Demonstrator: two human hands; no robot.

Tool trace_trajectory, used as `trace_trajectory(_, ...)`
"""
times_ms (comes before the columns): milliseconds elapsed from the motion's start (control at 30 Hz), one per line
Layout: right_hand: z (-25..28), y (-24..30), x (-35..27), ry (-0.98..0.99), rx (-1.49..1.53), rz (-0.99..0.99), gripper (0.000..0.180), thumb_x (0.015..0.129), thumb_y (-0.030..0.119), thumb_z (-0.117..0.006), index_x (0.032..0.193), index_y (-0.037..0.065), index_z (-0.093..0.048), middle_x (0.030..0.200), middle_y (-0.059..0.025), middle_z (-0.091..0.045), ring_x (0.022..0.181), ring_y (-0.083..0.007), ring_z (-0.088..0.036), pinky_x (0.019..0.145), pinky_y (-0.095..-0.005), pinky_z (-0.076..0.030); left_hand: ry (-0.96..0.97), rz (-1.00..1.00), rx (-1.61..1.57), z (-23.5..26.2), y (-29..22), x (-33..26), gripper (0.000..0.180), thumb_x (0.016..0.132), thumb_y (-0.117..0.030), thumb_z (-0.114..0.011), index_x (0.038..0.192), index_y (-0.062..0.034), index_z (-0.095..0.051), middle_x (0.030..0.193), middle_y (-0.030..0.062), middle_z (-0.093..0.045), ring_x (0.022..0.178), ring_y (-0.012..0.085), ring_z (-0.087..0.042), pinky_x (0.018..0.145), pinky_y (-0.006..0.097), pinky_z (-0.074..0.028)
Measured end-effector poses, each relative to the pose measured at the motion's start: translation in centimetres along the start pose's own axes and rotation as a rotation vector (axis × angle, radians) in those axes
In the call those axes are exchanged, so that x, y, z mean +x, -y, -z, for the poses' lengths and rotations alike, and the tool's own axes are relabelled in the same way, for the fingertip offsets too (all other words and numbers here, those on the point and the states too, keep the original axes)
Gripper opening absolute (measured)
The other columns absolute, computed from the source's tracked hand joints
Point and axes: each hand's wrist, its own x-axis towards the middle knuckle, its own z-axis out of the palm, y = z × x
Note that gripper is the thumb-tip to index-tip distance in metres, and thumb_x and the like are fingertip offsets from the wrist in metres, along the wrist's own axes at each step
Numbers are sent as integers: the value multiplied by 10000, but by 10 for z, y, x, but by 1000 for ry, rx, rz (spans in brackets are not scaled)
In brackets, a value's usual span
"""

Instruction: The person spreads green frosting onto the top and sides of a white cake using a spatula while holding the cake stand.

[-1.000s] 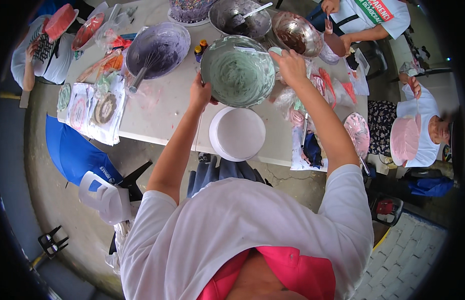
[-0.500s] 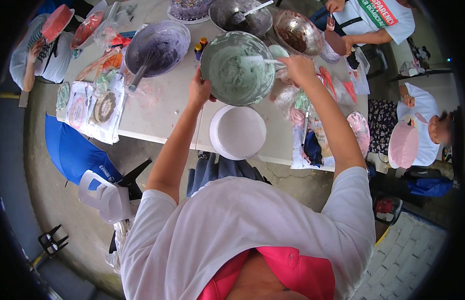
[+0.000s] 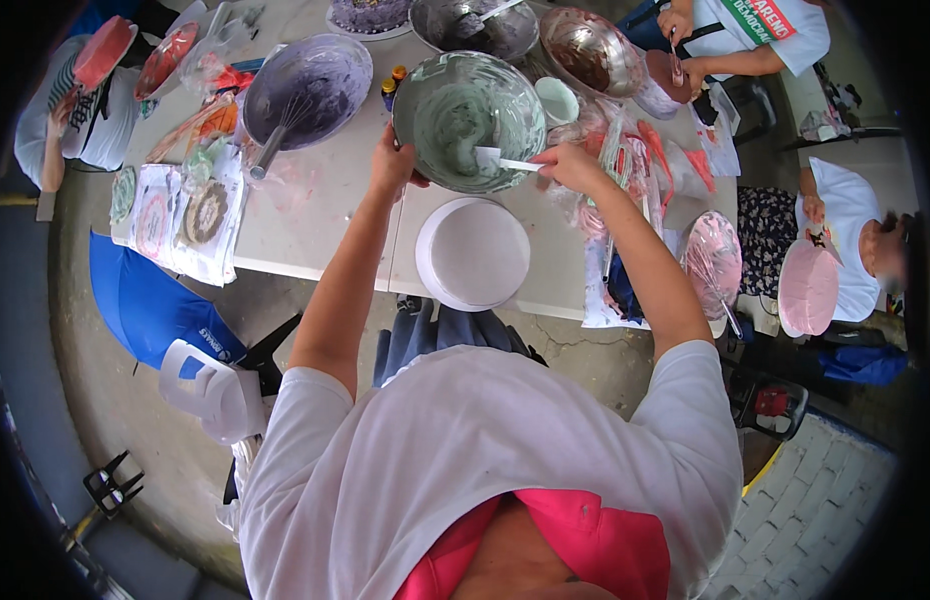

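Pale green frosting coats the inside of the metal mixing bowl (image 3: 470, 120), which we find raised and tilted over the white table (image 3: 315, 215), its opening turned toward the wearer. Our left hand (image 3: 393, 165) is closed on the bowl's near-left rim, thumb over the edge. Our right hand (image 3: 570, 165) is closed around the handle of a white spatula (image 3: 500, 160), whose blade lies inside the bowl against the green coating near the right wall. Directly below the bowl, on the near edge of the table, stands a white round cake (image 3: 473, 252) on its board, bare of colour on top. To the left of the green bowl sits a second bowl with purple frosting (image 3: 307, 90) holding a whisk (image 3: 275, 145); between the two bowls stand small colouring bottles (image 3: 393, 85). Further back we note a dark-coated bowl (image 3: 473, 25) and a brown-coated bowl (image 3: 590, 50). A small white cup (image 3: 557, 100) stands just behind the green bowl's right rim. Paper sheets with decorated discs (image 3: 180, 210) lie at the table's left end. On the right, another person holds a pink-frosted cake (image 3: 807, 287), well apart from our hands. A blue chair (image 3: 145, 305) stands on the floor at the left.
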Motion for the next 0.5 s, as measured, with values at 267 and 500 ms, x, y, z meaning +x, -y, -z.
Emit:
trace_trajectory(267, -1, 1, -26, 177, 631, -199, 283, 778, 127, -603, 1057, 85, -616, 615, 34, -523, 471, -31, -412, 394, -185, -284, 57, 151, -21, 3, 0, -4, 485, 777, -18, -400, 1258, -58, -353, 741, 178, -597, 463, 259, -592, 366, 323, -516)
trace_trajectory(500, 13, 3, -46, 63, 924, -157, 300, 788, 149, -615, 1064, 37, -580, 654, 23, -526, 486, -26, -419, 393, -168, -269, 102, 176, -55, 0, 7, 1, 529, 797, -44, -440, 1303, -70, -286, 771, 196, -602, 483, 264, -602, 413, 338, -535)
